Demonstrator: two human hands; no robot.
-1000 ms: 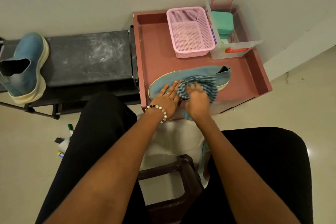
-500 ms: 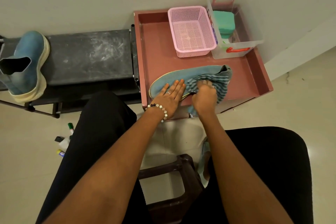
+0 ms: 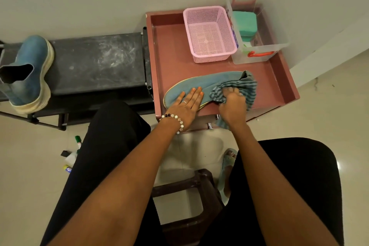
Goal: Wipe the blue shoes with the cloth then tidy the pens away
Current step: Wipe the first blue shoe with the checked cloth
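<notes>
Two hands work one shoe [image 3: 201, 86], which lies on its side at the near edge of the tray [image 3: 171, 62]. The left hand [image 3: 184, 104] rests flat on the toe end with fingers straight, holding nothing; it looks to be pinning the shoe so it cannot slide under the rubbing. The right hand [image 3: 232, 106] is clenched round the striped cloth [image 3: 245, 90], bunched against the heel end by the collar, with a tail hanging over the tray's front. The other shoe [image 3: 28, 72] stands on the black rack [image 3: 95, 62] to the left, well apart, likely awaiting its turn or already wiped. Some pens [image 3: 72, 154] lie on the floor beside the left knee, untouched; the pink basket [image 3: 209, 34] behind the shoe would suit them.
</notes>
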